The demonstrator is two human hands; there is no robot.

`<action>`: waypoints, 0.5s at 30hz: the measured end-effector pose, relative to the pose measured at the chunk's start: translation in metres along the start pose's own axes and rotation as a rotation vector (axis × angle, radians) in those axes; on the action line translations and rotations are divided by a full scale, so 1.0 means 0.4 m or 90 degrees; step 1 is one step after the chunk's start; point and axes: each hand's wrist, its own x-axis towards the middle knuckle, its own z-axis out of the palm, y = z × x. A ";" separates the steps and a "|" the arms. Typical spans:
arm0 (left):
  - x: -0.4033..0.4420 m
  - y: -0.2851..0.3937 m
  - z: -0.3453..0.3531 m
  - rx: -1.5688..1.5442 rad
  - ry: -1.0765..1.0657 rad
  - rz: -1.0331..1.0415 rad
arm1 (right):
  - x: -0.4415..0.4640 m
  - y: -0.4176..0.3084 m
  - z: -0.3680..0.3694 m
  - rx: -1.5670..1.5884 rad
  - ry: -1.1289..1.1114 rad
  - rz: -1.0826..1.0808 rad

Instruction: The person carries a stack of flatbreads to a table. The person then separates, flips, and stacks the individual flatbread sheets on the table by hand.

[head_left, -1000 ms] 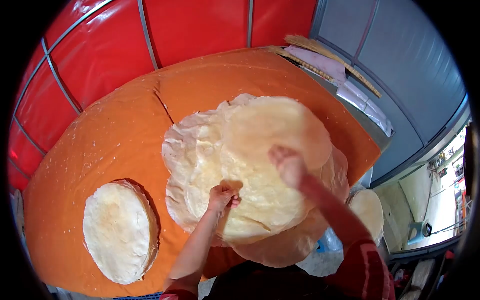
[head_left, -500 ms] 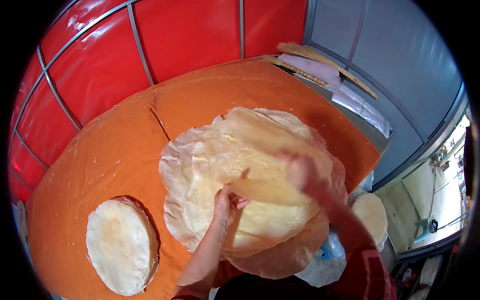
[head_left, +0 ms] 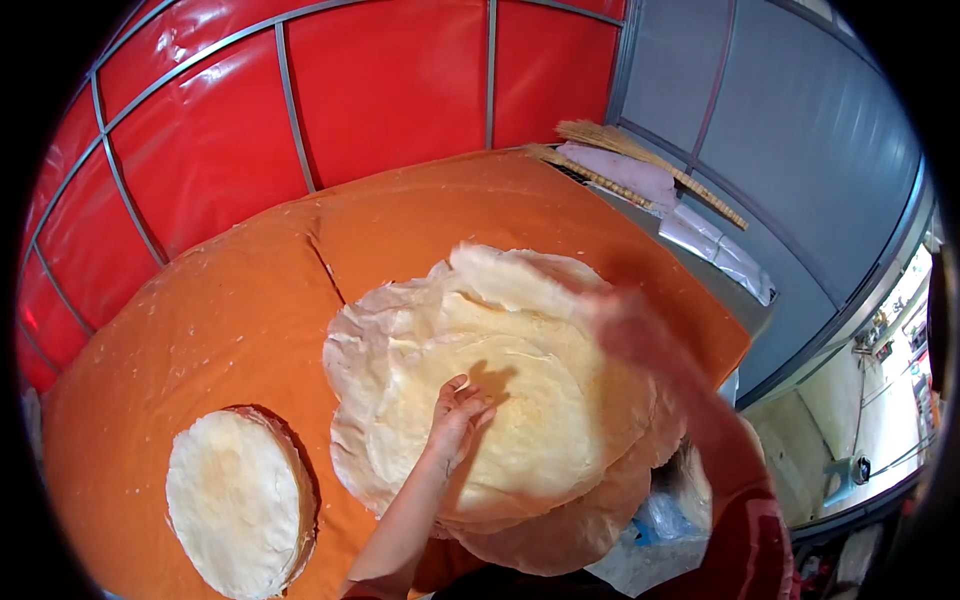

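Observation:
A wide heap of thin, pale round flatbread sheets (head_left: 500, 400) lies on the orange cloth, the sheets overlapping with ruffled edges. Over the middle of the heap is my left hand (head_left: 460, 415), its fingers loosely bent and apart, with nothing in them. My right hand (head_left: 625, 325), smeared by motion, is above the heap's right side. From it a thin flatbread sheet (head_left: 515, 282) stretches to the upper left, blurred; the hand appears to grip its near end. My right fingers cannot be made out singly.
A neat round stack of flatbread (head_left: 235, 505) stands on the orange cloth (head_left: 250, 300) at the left. Straw brushes (head_left: 640, 150) and a plastic-wrapped bundle (head_left: 715, 245) lie at the back right. Red sheeting with metal bars and a grey panel border the table.
A strip of flatbread beside my left hand no longer shows there, and that hand is free of it. My right hand has moved slightly up and right. The view has tilted up a little.

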 end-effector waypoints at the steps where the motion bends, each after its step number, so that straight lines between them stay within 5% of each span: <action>1: -0.004 -0.005 -0.007 0.007 0.005 0.010 | 0.028 -0.026 -0.087 0.016 -0.066 0.023; 2: -0.008 0.000 -0.003 0.005 0.005 0.010 | 0.054 -0.051 -0.170 0.010 -0.098 0.007; 4: -0.022 0.022 0.015 0.154 0.091 0.080 | 0.093 -0.063 -0.284 0.521 -0.104 0.169; 8: -0.054 0.129 -0.012 0.139 0.195 0.125 | 0.082 -0.046 -0.350 0.700 -0.030 0.259; 10: -0.097 0.181 -0.046 0.066 0.067 0.248 | 0.046 0.028 -0.265 0.819 -0.008 0.329; 12: -0.171 0.212 -0.067 0.133 0.040 0.264 | -0.035 0.101 -0.132 0.704 0.084 0.466; 13: -0.199 0.210 -0.107 0.248 0.063 0.160 | -0.082 0.130 -0.056 0.618 0.013 0.401; 15: -0.219 0.097 -0.210 0.366 0.159 0.155 | -0.193 0.217 0.120 0.482 -0.138 0.351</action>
